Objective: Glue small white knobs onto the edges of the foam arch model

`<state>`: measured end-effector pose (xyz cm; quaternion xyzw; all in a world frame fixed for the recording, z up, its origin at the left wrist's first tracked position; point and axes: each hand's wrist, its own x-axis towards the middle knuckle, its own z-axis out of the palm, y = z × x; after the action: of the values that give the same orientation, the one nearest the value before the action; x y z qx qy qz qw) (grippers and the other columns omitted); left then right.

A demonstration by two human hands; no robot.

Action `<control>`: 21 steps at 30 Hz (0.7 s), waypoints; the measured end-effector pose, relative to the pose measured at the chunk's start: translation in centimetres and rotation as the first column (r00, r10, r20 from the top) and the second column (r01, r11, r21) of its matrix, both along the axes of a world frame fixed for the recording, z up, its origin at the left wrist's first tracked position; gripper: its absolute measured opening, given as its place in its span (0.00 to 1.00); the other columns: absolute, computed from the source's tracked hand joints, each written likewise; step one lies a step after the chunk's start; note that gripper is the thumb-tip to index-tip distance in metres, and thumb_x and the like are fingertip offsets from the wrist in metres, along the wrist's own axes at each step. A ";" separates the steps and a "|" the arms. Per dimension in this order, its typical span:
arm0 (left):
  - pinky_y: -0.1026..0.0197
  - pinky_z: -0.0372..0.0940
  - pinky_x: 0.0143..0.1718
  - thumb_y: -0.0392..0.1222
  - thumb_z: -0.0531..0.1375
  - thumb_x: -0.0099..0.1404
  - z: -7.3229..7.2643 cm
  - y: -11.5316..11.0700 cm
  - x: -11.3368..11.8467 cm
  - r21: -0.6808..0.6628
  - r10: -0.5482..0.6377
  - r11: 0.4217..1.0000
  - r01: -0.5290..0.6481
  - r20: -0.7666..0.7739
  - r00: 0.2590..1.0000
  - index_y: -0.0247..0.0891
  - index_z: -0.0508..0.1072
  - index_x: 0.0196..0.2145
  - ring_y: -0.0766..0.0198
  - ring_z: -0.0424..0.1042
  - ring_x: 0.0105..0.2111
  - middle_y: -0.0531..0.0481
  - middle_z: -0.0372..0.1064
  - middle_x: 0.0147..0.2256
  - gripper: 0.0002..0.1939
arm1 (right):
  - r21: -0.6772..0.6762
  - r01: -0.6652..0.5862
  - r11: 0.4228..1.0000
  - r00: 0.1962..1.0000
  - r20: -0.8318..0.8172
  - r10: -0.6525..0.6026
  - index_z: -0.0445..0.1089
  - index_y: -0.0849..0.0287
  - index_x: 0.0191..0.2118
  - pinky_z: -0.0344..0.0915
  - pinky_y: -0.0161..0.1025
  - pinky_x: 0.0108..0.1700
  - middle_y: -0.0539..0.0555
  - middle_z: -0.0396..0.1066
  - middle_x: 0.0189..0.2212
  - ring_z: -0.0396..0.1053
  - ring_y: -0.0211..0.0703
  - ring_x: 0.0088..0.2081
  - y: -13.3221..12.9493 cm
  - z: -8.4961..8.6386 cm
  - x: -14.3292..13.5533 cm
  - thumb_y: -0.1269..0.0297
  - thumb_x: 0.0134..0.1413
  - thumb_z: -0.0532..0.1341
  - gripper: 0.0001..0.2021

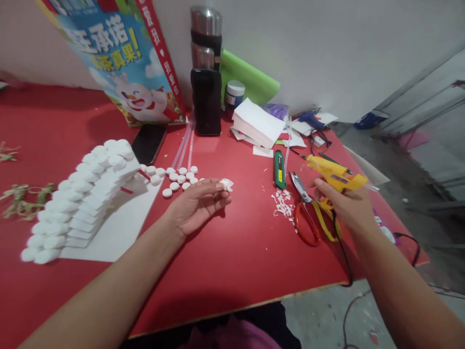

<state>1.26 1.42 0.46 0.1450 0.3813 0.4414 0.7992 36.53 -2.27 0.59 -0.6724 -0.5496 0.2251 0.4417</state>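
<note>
Between the fingertips of my left hand point(203, 201) is a small white disc point(227, 184), held just above the red table. My right hand point(347, 203) is wrapped round the handle of a yellow hot glue gun point(334, 174), its nozzle pointing left. Several loose white discs point(174, 185) lie on the table behind my left hand. Farther left, a curved stepped model point(90, 194) of white card and rows of white discs rests on a white sheet point(119, 232). Red and yellow handled scissors point(307, 213) lie below the glue gun.
A green cutter point(279, 169) and white paper scraps point(283, 203) lie near the scissors. Behind stand a black phone point(206, 102), a steel flask point(206, 24), a jar point(234, 94) and a printed bag point(127, 63). Stacked paper point(257, 121) and a blue glue gun point(310, 119) are at back right.
</note>
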 end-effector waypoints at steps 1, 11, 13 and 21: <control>0.63 0.80 0.37 0.24 0.68 0.56 -0.1 0.0 0.0 0.012 -0.010 1.000 0.011 -0.008 1.000 0.29 0.79 0.27 0.66 0.77 0.28 0.47 0.75 0.27 0.05 | 0.012 0.051 0.999 0.998 0.032 -0.052 0.79 0.58 0.34 0.67 0.37 0.28 0.53 0.76 0.27 0.71 0.42 0.28 0.3 -0.4 1.2 0.52 0.55 0.73 0.14; 0.61 0.80 0.36 0.30 0.77 0.51 -0.5 -0.3 -0.3 0.161 -0.150 0.975 0.151 -0.021 0.988 0.31 0.82 0.34 0.62 0.81 0.28 0.48 0.79 0.27 0.12 | -0.123 0.204 0.971 0.951 0.262 -0.167 0.69 0.54 0.18 0.48 0.41 0.20 0.52 0.65 0.15 0.57 0.37 0.18 0.7 -1.8 4.6 0.50 0.47 0.78 0.22; 0.61 0.80 0.37 0.30 0.76 0.51 -0.5 -0.2 -0.4 0.166 -0.156 0.974 0.155 -0.004 0.988 0.31 0.82 0.34 0.62 0.81 0.28 0.48 0.79 0.27 0.12 | -0.131 0.197 0.972 0.943 0.297 -0.152 0.74 0.55 0.23 0.53 0.41 0.21 0.55 0.70 0.19 0.63 0.41 0.20 0.5 -1.5 4.6 0.48 0.47 0.77 0.19; 0.64 0.79 0.37 0.29 0.75 0.53 -0.4 -0.3 -0.3 0.126 -0.155 0.981 0.149 0.039 0.987 0.30 0.81 0.31 0.64 0.80 0.29 0.48 0.78 0.27 0.09 | -0.090 0.289 0.953 0.922 0.293 -0.252 0.74 0.57 0.48 0.74 0.53 0.43 0.70 0.80 0.45 0.79 0.62 0.44 -1.9 -1.5 4.4 0.50 0.48 0.77 0.26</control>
<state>1.00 1.15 0.06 0.2118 0.3218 0.4051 0.8292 40.95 -4.21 -0.92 -0.7945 -0.4918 0.1006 0.3417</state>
